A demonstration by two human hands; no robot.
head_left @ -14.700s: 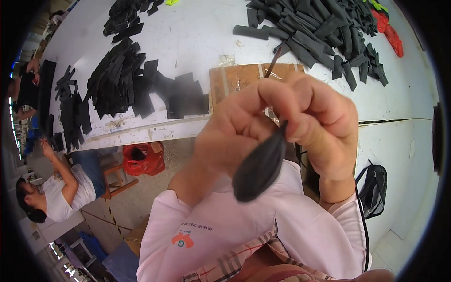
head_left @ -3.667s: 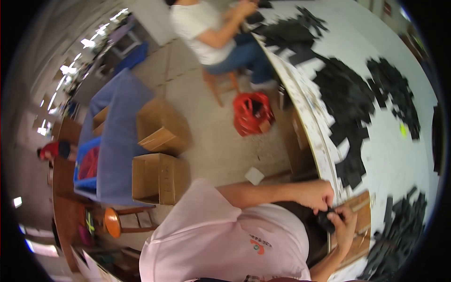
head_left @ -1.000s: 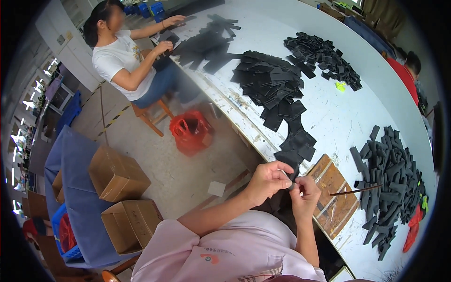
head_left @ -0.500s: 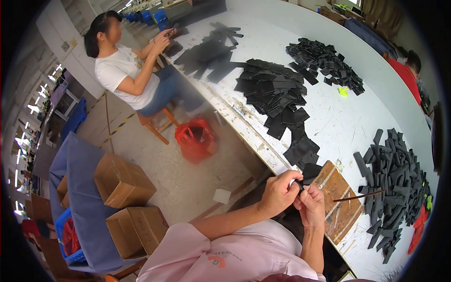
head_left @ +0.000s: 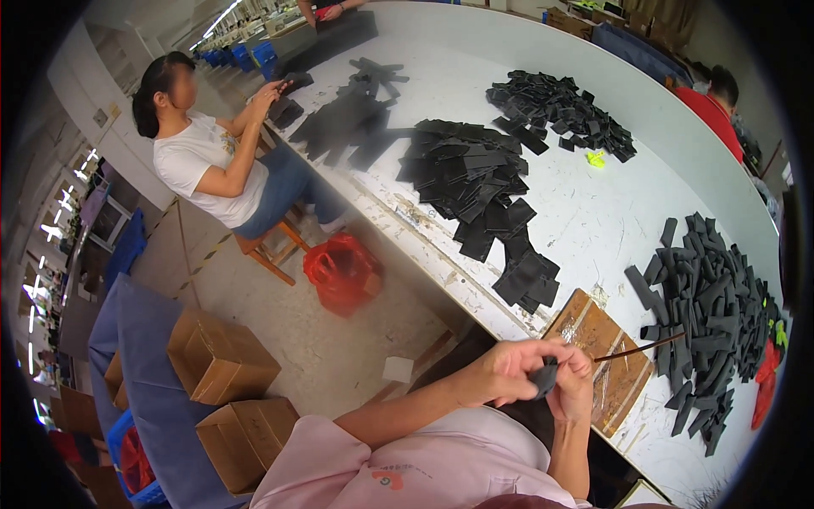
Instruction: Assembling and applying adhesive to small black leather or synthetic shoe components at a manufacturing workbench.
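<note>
A small dark grey folded piece [head_left: 543, 378], apparently fabric or foam, is between my two hands near the table's front edge. My left hand [head_left: 507, 373] has its fingers closed on the piece from the left. From the other side my right hand [head_left: 573, 383] pinches it, its fingers bent and meeting the left fingertips. Some of the piece is hidden behind the fingers. Just beyond my hands lies a brown wooden board [head_left: 600, 329] with clear tape on it. A thin brown rod [head_left: 638, 349] juts over the board toward the right.
Flat black pieces [head_left: 468, 165] lie heaped on the white table [head_left: 585, 242]. Small black pieces [head_left: 560, 109] are farther back, rolled dark strips [head_left: 710, 314] at right. A co-worker [head_left: 208, 153] sits left. Cardboard boxes [head_left: 222, 360] and a red bag [head_left: 343, 273] stand beside the table.
The view has shifted a little. My hands have turned and the left fingers now reach across toward the right hand. More of the dark piece shows between them.
</note>
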